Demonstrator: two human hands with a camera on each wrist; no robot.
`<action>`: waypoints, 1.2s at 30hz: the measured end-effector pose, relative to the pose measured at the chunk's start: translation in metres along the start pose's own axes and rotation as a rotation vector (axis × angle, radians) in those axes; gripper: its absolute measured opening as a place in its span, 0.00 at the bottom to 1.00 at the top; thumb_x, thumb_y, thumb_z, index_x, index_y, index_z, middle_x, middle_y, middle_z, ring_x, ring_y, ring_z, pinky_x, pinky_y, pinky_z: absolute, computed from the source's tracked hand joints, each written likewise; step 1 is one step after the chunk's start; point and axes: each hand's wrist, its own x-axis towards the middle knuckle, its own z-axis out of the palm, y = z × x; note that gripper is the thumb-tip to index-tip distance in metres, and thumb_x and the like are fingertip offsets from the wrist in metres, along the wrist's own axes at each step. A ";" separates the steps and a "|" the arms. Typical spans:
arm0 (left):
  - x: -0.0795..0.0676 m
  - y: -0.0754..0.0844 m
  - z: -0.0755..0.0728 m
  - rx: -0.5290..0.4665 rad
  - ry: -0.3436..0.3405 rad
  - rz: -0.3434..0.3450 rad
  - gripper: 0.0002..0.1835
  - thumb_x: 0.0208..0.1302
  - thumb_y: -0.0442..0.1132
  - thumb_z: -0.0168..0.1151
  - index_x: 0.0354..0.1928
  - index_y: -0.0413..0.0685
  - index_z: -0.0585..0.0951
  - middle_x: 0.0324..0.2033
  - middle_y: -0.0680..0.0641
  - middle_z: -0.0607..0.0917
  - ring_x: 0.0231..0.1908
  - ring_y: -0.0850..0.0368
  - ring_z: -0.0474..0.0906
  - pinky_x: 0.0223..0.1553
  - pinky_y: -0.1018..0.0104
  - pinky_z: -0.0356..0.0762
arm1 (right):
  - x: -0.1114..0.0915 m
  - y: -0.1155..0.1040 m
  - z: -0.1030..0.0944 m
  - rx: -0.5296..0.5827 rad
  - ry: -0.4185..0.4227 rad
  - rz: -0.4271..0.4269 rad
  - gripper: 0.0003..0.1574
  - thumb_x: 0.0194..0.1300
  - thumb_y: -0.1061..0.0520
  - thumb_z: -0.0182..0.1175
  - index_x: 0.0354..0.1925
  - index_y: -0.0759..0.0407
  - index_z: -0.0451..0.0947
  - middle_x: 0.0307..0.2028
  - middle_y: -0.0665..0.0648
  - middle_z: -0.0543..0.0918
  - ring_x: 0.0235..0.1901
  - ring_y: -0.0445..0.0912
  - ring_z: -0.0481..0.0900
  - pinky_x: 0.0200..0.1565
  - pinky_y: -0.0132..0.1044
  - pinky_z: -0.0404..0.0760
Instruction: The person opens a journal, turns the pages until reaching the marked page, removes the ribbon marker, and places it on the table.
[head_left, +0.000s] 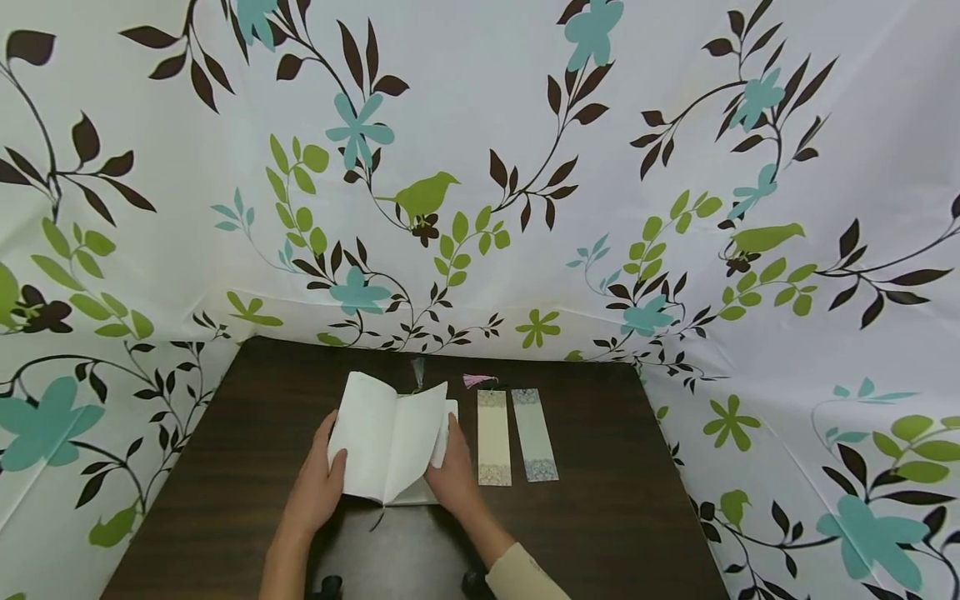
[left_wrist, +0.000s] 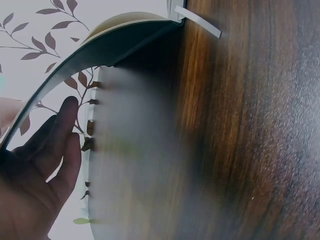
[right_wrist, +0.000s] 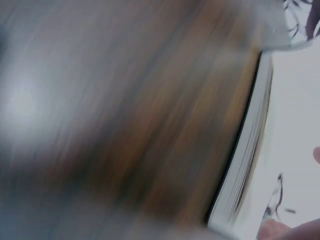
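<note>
The book [head_left: 367, 442] shows plain white pages, while its cover [left_wrist: 110, 47] looks very dark, nearly black, from the left wrist. One bookmark [head_left: 494, 437] is cream, its neighbour [head_left: 536, 435] pale grey-green, both with fine greyish ornament at the ends. One tassel [head_left: 476, 381] is pink. The table [head_left: 600, 517] is dark brown with streaked wood grain; the white cloth [head_left: 465, 83] carries teal flowers, lime-green birds and green and dark brown leaves. The sleeve [head_left: 525, 575] is beige.

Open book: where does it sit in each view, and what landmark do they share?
Head: open book, lower half, slightly left of centre.
Left wrist: its dark cover, upper left.
Right wrist: its white page, right side, cropped.
Shared landmark: brown wooden table, blurred in the right wrist view.
</note>
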 end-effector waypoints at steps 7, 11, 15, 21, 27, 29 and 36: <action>-0.001 -0.001 0.005 0.004 0.061 0.056 0.33 0.86 0.34 0.48 0.86 0.45 0.52 0.80 0.29 0.59 0.76 0.30 0.61 0.70 0.29 0.64 | -0.013 -0.032 0.023 -0.048 -0.261 0.081 0.26 0.75 0.50 0.60 0.66 0.55 0.81 0.71 0.66 0.77 0.69 0.65 0.74 0.60 0.70 0.70; -0.002 -0.001 0.007 0.039 0.099 0.103 0.23 0.86 0.33 0.48 0.76 0.37 0.69 0.72 0.28 0.68 0.70 0.29 0.70 0.65 0.31 0.71 | -0.015 -0.043 0.029 -0.048 -0.335 0.067 0.28 0.75 0.50 0.61 0.70 0.51 0.80 0.71 0.59 0.78 0.69 0.58 0.75 0.62 0.63 0.73; -0.003 0.001 0.006 -0.004 0.077 0.018 0.24 0.90 0.45 0.42 0.71 0.38 0.77 0.69 0.33 0.76 0.66 0.37 0.76 0.65 0.38 0.74 | -0.016 -0.046 0.031 -0.057 -0.353 0.047 0.28 0.75 0.49 0.61 0.71 0.46 0.79 0.70 0.54 0.79 0.68 0.53 0.76 0.63 0.58 0.75; -0.004 0.006 0.000 -0.100 0.012 -0.160 0.38 0.87 0.63 0.37 0.78 0.40 0.69 0.77 0.33 0.70 0.75 0.35 0.68 0.74 0.33 0.64 | -0.016 -0.043 0.030 -0.086 -0.396 -0.003 0.28 0.77 0.47 0.60 0.72 0.41 0.78 0.70 0.50 0.80 0.70 0.49 0.76 0.66 0.55 0.76; -0.004 0.006 -0.001 -0.042 0.018 -0.145 0.33 0.89 0.52 0.41 0.81 0.35 0.65 0.79 0.28 0.66 0.79 0.30 0.62 0.77 0.32 0.60 | -0.015 -0.039 0.026 -0.080 -0.454 -0.051 0.30 0.79 0.48 0.59 0.75 0.43 0.74 0.74 0.49 0.78 0.71 0.45 0.77 0.67 0.46 0.79; -0.005 0.007 -0.001 -0.025 0.020 -0.125 0.31 0.89 0.49 0.40 0.81 0.35 0.64 0.79 0.28 0.65 0.80 0.29 0.61 0.78 0.31 0.60 | -0.014 -0.037 0.025 -0.077 -0.460 -0.052 0.31 0.79 0.49 0.59 0.76 0.45 0.73 0.75 0.50 0.77 0.72 0.45 0.77 0.69 0.44 0.79; -0.006 0.007 -0.002 -0.033 0.005 -0.071 0.28 0.90 0.41 0.40 0.85 0.43 0.59 0.81 0.29 0.63 0.80 0.30 0.61 0.77 0.30 0.61 | -0.012 -0.024 0.017 -0.232 -0.421 -0.065 0.35 0.77 0.49 0.62 0.78 0.48 0.70 0.75 0.54 0.76 0.72 0.53 0.75 0.66 0.56 0.78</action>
